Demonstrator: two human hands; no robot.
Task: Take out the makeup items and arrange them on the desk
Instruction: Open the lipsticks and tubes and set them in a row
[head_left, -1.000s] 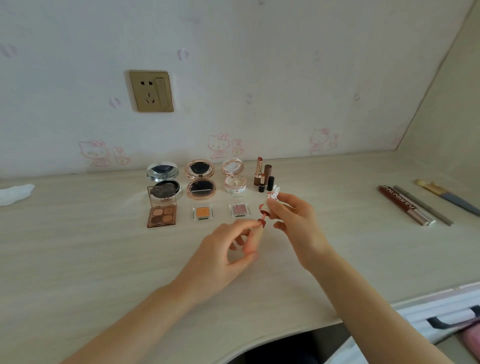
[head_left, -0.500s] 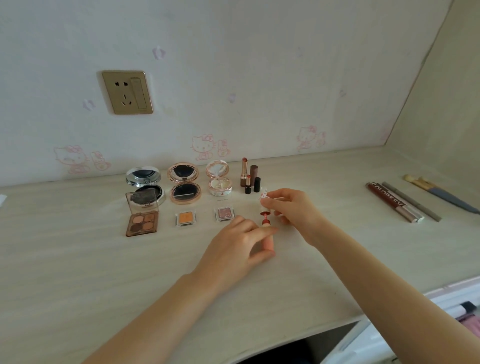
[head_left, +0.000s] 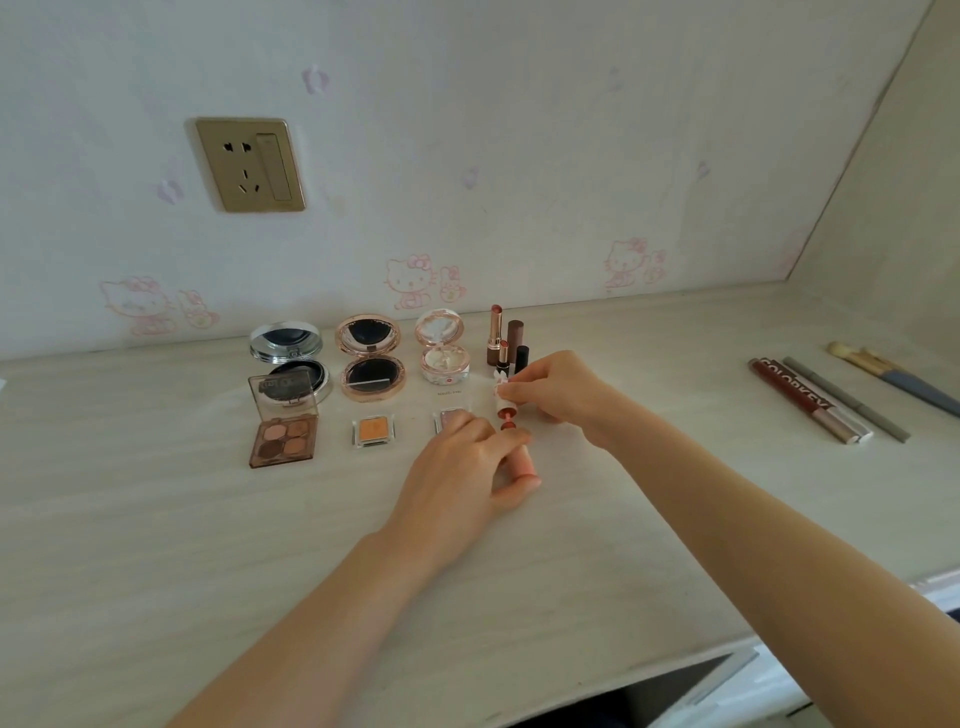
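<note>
The left hand is pinching the pink lip-tint tube and the right hand is pinching its white cap, likely setting both down opened like the display beyond. Both pieces are sitting between the hands, just right of the eyeshadow pans on the desk.

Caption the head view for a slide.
Both hands, left hand and right hand, set small lipstick parts upright beside open compacts on the desk.

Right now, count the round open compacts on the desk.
3, in one row by the wall: silver compact at left, rose-gold compact in the middle, white compact at right. None seems hidden.
</note>
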